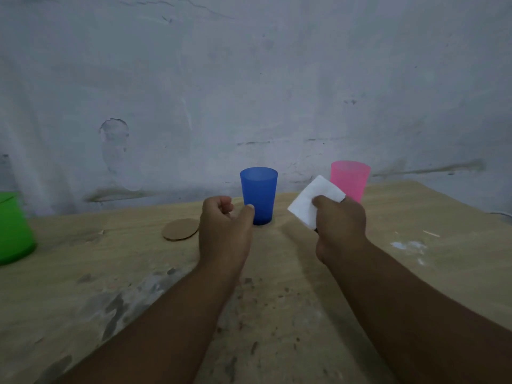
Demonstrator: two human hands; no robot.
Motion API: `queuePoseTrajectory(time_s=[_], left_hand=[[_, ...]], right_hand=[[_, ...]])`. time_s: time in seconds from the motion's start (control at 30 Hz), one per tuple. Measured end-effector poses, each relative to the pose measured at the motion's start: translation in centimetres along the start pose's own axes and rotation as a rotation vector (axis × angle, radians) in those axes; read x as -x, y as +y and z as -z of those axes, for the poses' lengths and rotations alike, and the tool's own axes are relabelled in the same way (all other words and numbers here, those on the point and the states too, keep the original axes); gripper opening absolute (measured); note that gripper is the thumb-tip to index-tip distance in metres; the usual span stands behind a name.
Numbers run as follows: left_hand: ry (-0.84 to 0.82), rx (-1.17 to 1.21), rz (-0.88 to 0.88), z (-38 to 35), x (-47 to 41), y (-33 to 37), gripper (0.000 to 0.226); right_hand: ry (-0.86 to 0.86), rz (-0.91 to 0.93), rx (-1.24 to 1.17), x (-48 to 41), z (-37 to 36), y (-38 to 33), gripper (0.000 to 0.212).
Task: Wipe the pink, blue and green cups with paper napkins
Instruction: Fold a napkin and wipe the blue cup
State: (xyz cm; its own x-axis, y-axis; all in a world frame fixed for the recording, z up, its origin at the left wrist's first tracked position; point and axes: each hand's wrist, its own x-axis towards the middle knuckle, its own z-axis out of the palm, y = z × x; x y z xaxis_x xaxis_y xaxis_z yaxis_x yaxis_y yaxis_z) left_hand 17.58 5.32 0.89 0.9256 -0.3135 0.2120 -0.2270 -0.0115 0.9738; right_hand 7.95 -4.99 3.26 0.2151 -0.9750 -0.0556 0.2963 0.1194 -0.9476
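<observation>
A blue cup stands upright at the back middle of the wooden table. A pink cup stands upright to its right, near the wall. A green cup sits at the far left edge, partly cut off. My right hand pinches a folded white paper napkin in front of the pink cup. My left hand hovers just left of the blue cup with fingers curled and thumb out, holding nothing; whether the thumb touches the cup is unclear.
A round brown cardboard coaster lies flat left of my left hand. White smears and a small splinter mark the table at the right. The stained wall rises right behind the cups.
</observation>
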Motion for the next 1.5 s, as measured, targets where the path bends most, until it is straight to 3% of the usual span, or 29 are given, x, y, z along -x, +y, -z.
queuePoseTrajectory(time_s=[0.17, 0.33, 0.53, 0.77, 1.0, 1.2, 1.3, 1.5], left_hand=[[-0.041, -0.146, -0.122, -2.1, -3.5, -1.2, 0.066], [-0.116, -0.176, -0.114, -3.6, -5.3, -2.6, 0.096], [-0.175, -0.174, -0.201, -4.0, -6.0, -3.6, 0.069], [-0.197, 0.017, -0.138, -2.7, -5.4, -2.3, 0.059], [-0.203, 0.056, -0.201, 0.1, -4.1, 0.3, 0.052], [-0.170, -0.033, -0.335, 1.7, -2.2, -0.2, 0.054], [-0.149, -0.062, -0.389, 1.6, -1.8, -0.8, 0.059], [-0.159, -0.101, -0.428, 1.6, -2.2, -1.5, 0.052]], right_hand=[[-0.080, 0.135, 0.279, -2.0, 0.4, 1.9, 0.037], [-0.146, 0.196, 0.366, -2.8, 0.1, 3.2, 0.038], [-0.175, 0.226, 0.411, -3.4, -0.2, 4.1, 0.031], [-0.160, 0.240, 0.438, -3.4, -0.3, 4.0, 0.030], [-0.254, 0.206, 0.394, -2.5, -0.2, 3.1, 0.017], [-0.394, 0.022, 0.297, -0.4, -1.4, 3.2, 0.017], [-0.439, -0.091, 0.194, 0.0, -1.9, 3.8, 0.026], [-0.520, -0.214, 0.000, -0.6, -1.9, 3.9, 0.017]])
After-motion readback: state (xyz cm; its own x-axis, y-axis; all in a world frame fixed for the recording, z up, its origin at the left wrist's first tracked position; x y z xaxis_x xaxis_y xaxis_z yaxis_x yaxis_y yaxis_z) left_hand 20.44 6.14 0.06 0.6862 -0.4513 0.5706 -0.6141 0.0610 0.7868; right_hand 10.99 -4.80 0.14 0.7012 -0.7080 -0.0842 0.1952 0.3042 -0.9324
